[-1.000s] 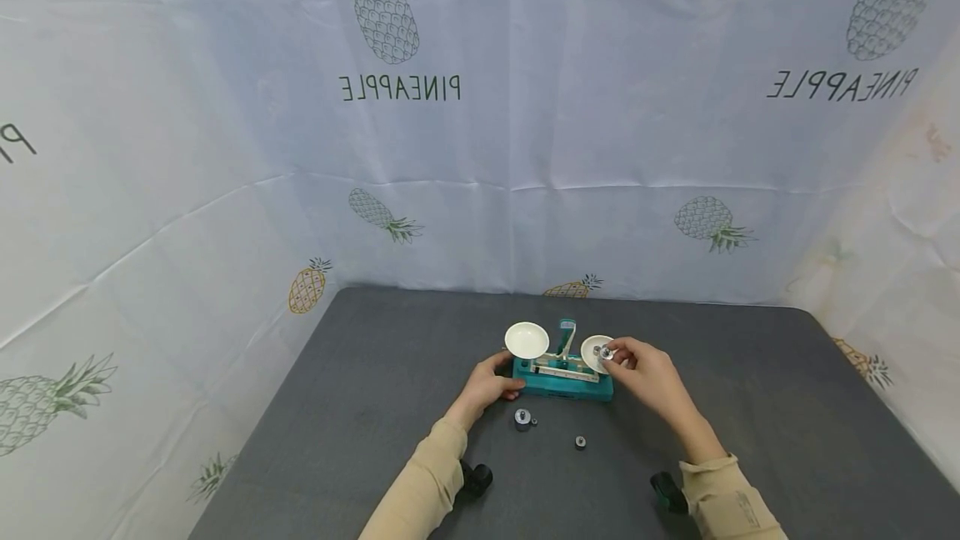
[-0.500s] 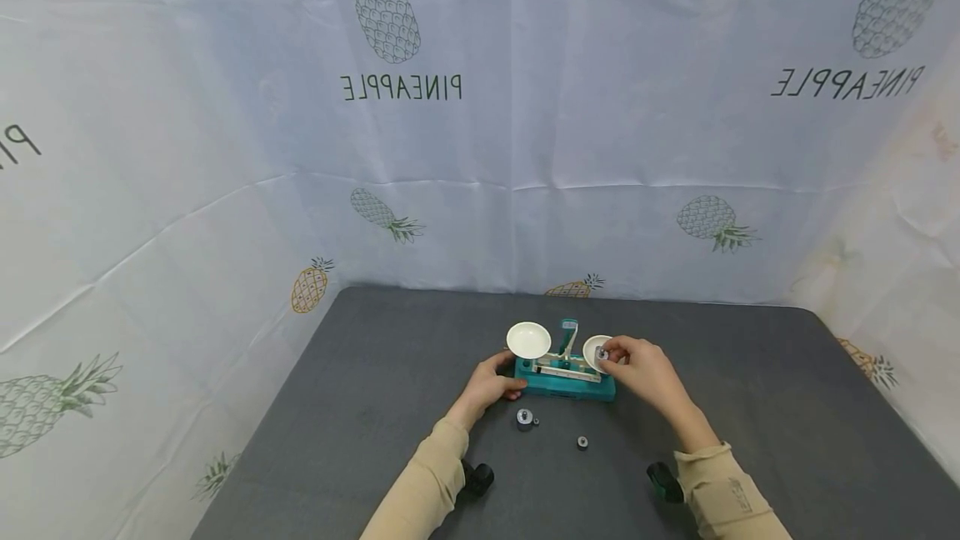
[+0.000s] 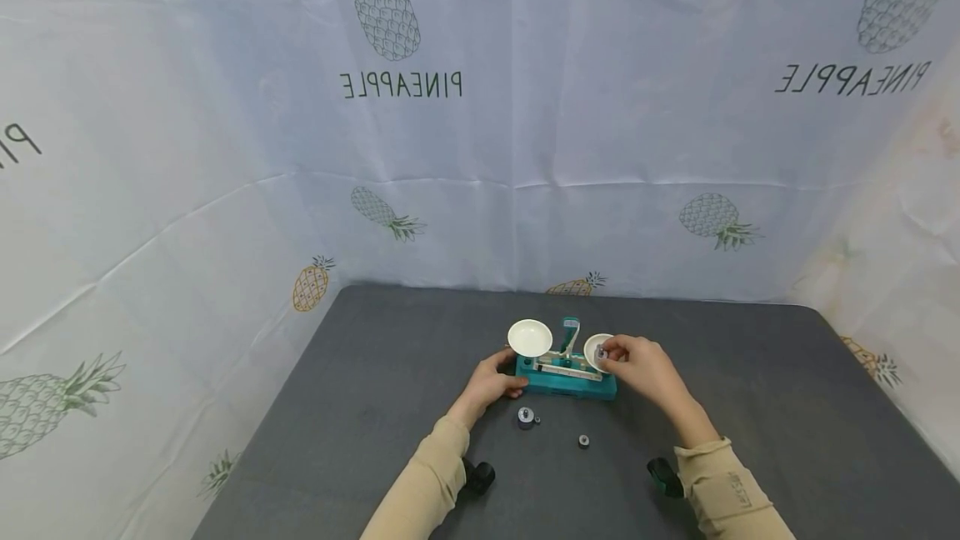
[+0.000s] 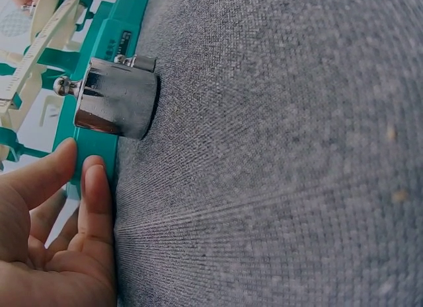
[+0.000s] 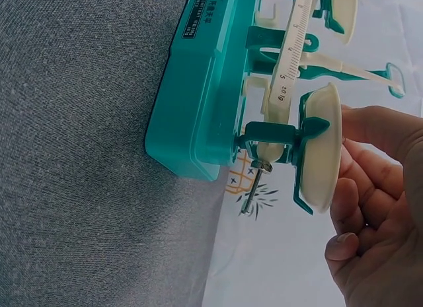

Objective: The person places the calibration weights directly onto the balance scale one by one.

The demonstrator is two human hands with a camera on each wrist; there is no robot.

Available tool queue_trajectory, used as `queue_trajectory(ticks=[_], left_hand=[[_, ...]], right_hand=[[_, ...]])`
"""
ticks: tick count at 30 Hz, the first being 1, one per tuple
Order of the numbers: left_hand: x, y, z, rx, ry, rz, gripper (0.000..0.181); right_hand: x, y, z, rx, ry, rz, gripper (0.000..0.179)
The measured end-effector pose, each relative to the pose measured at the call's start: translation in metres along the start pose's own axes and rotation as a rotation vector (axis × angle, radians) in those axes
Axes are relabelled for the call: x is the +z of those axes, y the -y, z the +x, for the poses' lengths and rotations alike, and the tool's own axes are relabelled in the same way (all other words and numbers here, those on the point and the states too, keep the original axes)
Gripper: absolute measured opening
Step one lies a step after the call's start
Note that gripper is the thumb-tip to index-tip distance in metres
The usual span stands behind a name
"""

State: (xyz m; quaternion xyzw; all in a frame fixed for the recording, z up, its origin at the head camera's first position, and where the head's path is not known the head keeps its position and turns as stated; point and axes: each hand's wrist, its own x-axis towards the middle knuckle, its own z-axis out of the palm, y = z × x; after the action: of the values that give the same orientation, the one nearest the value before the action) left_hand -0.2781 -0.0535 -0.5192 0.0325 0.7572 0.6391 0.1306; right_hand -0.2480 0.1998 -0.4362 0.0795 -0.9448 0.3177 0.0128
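A teal balance scale (image 3: 570, 387) with two cream pans stands on the grey table. My left hand (image 3: 485, 385) holds the left end of its base, with the thumb (image 4: 53, 171) against the teal front in the left wrist view. Over the right pan (image 3: 591, 342), my right hand (image 3: 643, 369) pinches a small metal weight (image 3: 601, 352). Whether that weight touches the pan is too small to tell. From the right wrist, the pan (image 5: 324, 148) hides the weight and the fingertips. The left pan (image 3: 530, 338) is bare.
In front of the base stand a large knobbed weight (image 3: 525, 417) and a tiny weight (image 3: 537, 420) beside it. Another small weight (image 3: 583, 442) is nearer me. Dark devices are on both wrists. A pineapple-print cloth (image 3: 517, 132) hangs behind the table.
My right hand has brought the weight slightly left over the right pan, and another weight seen in that pan earlier is now hard to make out. The left hand keeps its hold.
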Motion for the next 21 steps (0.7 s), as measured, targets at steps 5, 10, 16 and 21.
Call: queue_trajectory(ticks=[5, 10, 16, 21], left_hand=[[-0.0001, -0.0011, -0.0004, -0.01, -0.001, -0.003, 0.059], [-0.0005, -0.0022, -0.0021, -0.006, 0.003, 0.001, 0.06], [-0.0004, -0.0021, -0.0024, -0.001, -0.001, 0.002, 0.06], [-0.0008, -0.0018, -0.0028, -0.001, -0.002, -0.001, 0.06]], right_hand=[[-0.0004, -0.0003, -0.0002, -0.009, -0.004, -0.008, 0.026], [0.0003, -0.0007, -0.001, -0.002, -0.009, -0.014, 0.026], [-0.0003, -0.0005, -0.0041, -0.019, -0.021, -0.003, 0.024], [-0.0016, -0.0008, -0.0084, -0.049, -0.071, 0.002, 0.024]])
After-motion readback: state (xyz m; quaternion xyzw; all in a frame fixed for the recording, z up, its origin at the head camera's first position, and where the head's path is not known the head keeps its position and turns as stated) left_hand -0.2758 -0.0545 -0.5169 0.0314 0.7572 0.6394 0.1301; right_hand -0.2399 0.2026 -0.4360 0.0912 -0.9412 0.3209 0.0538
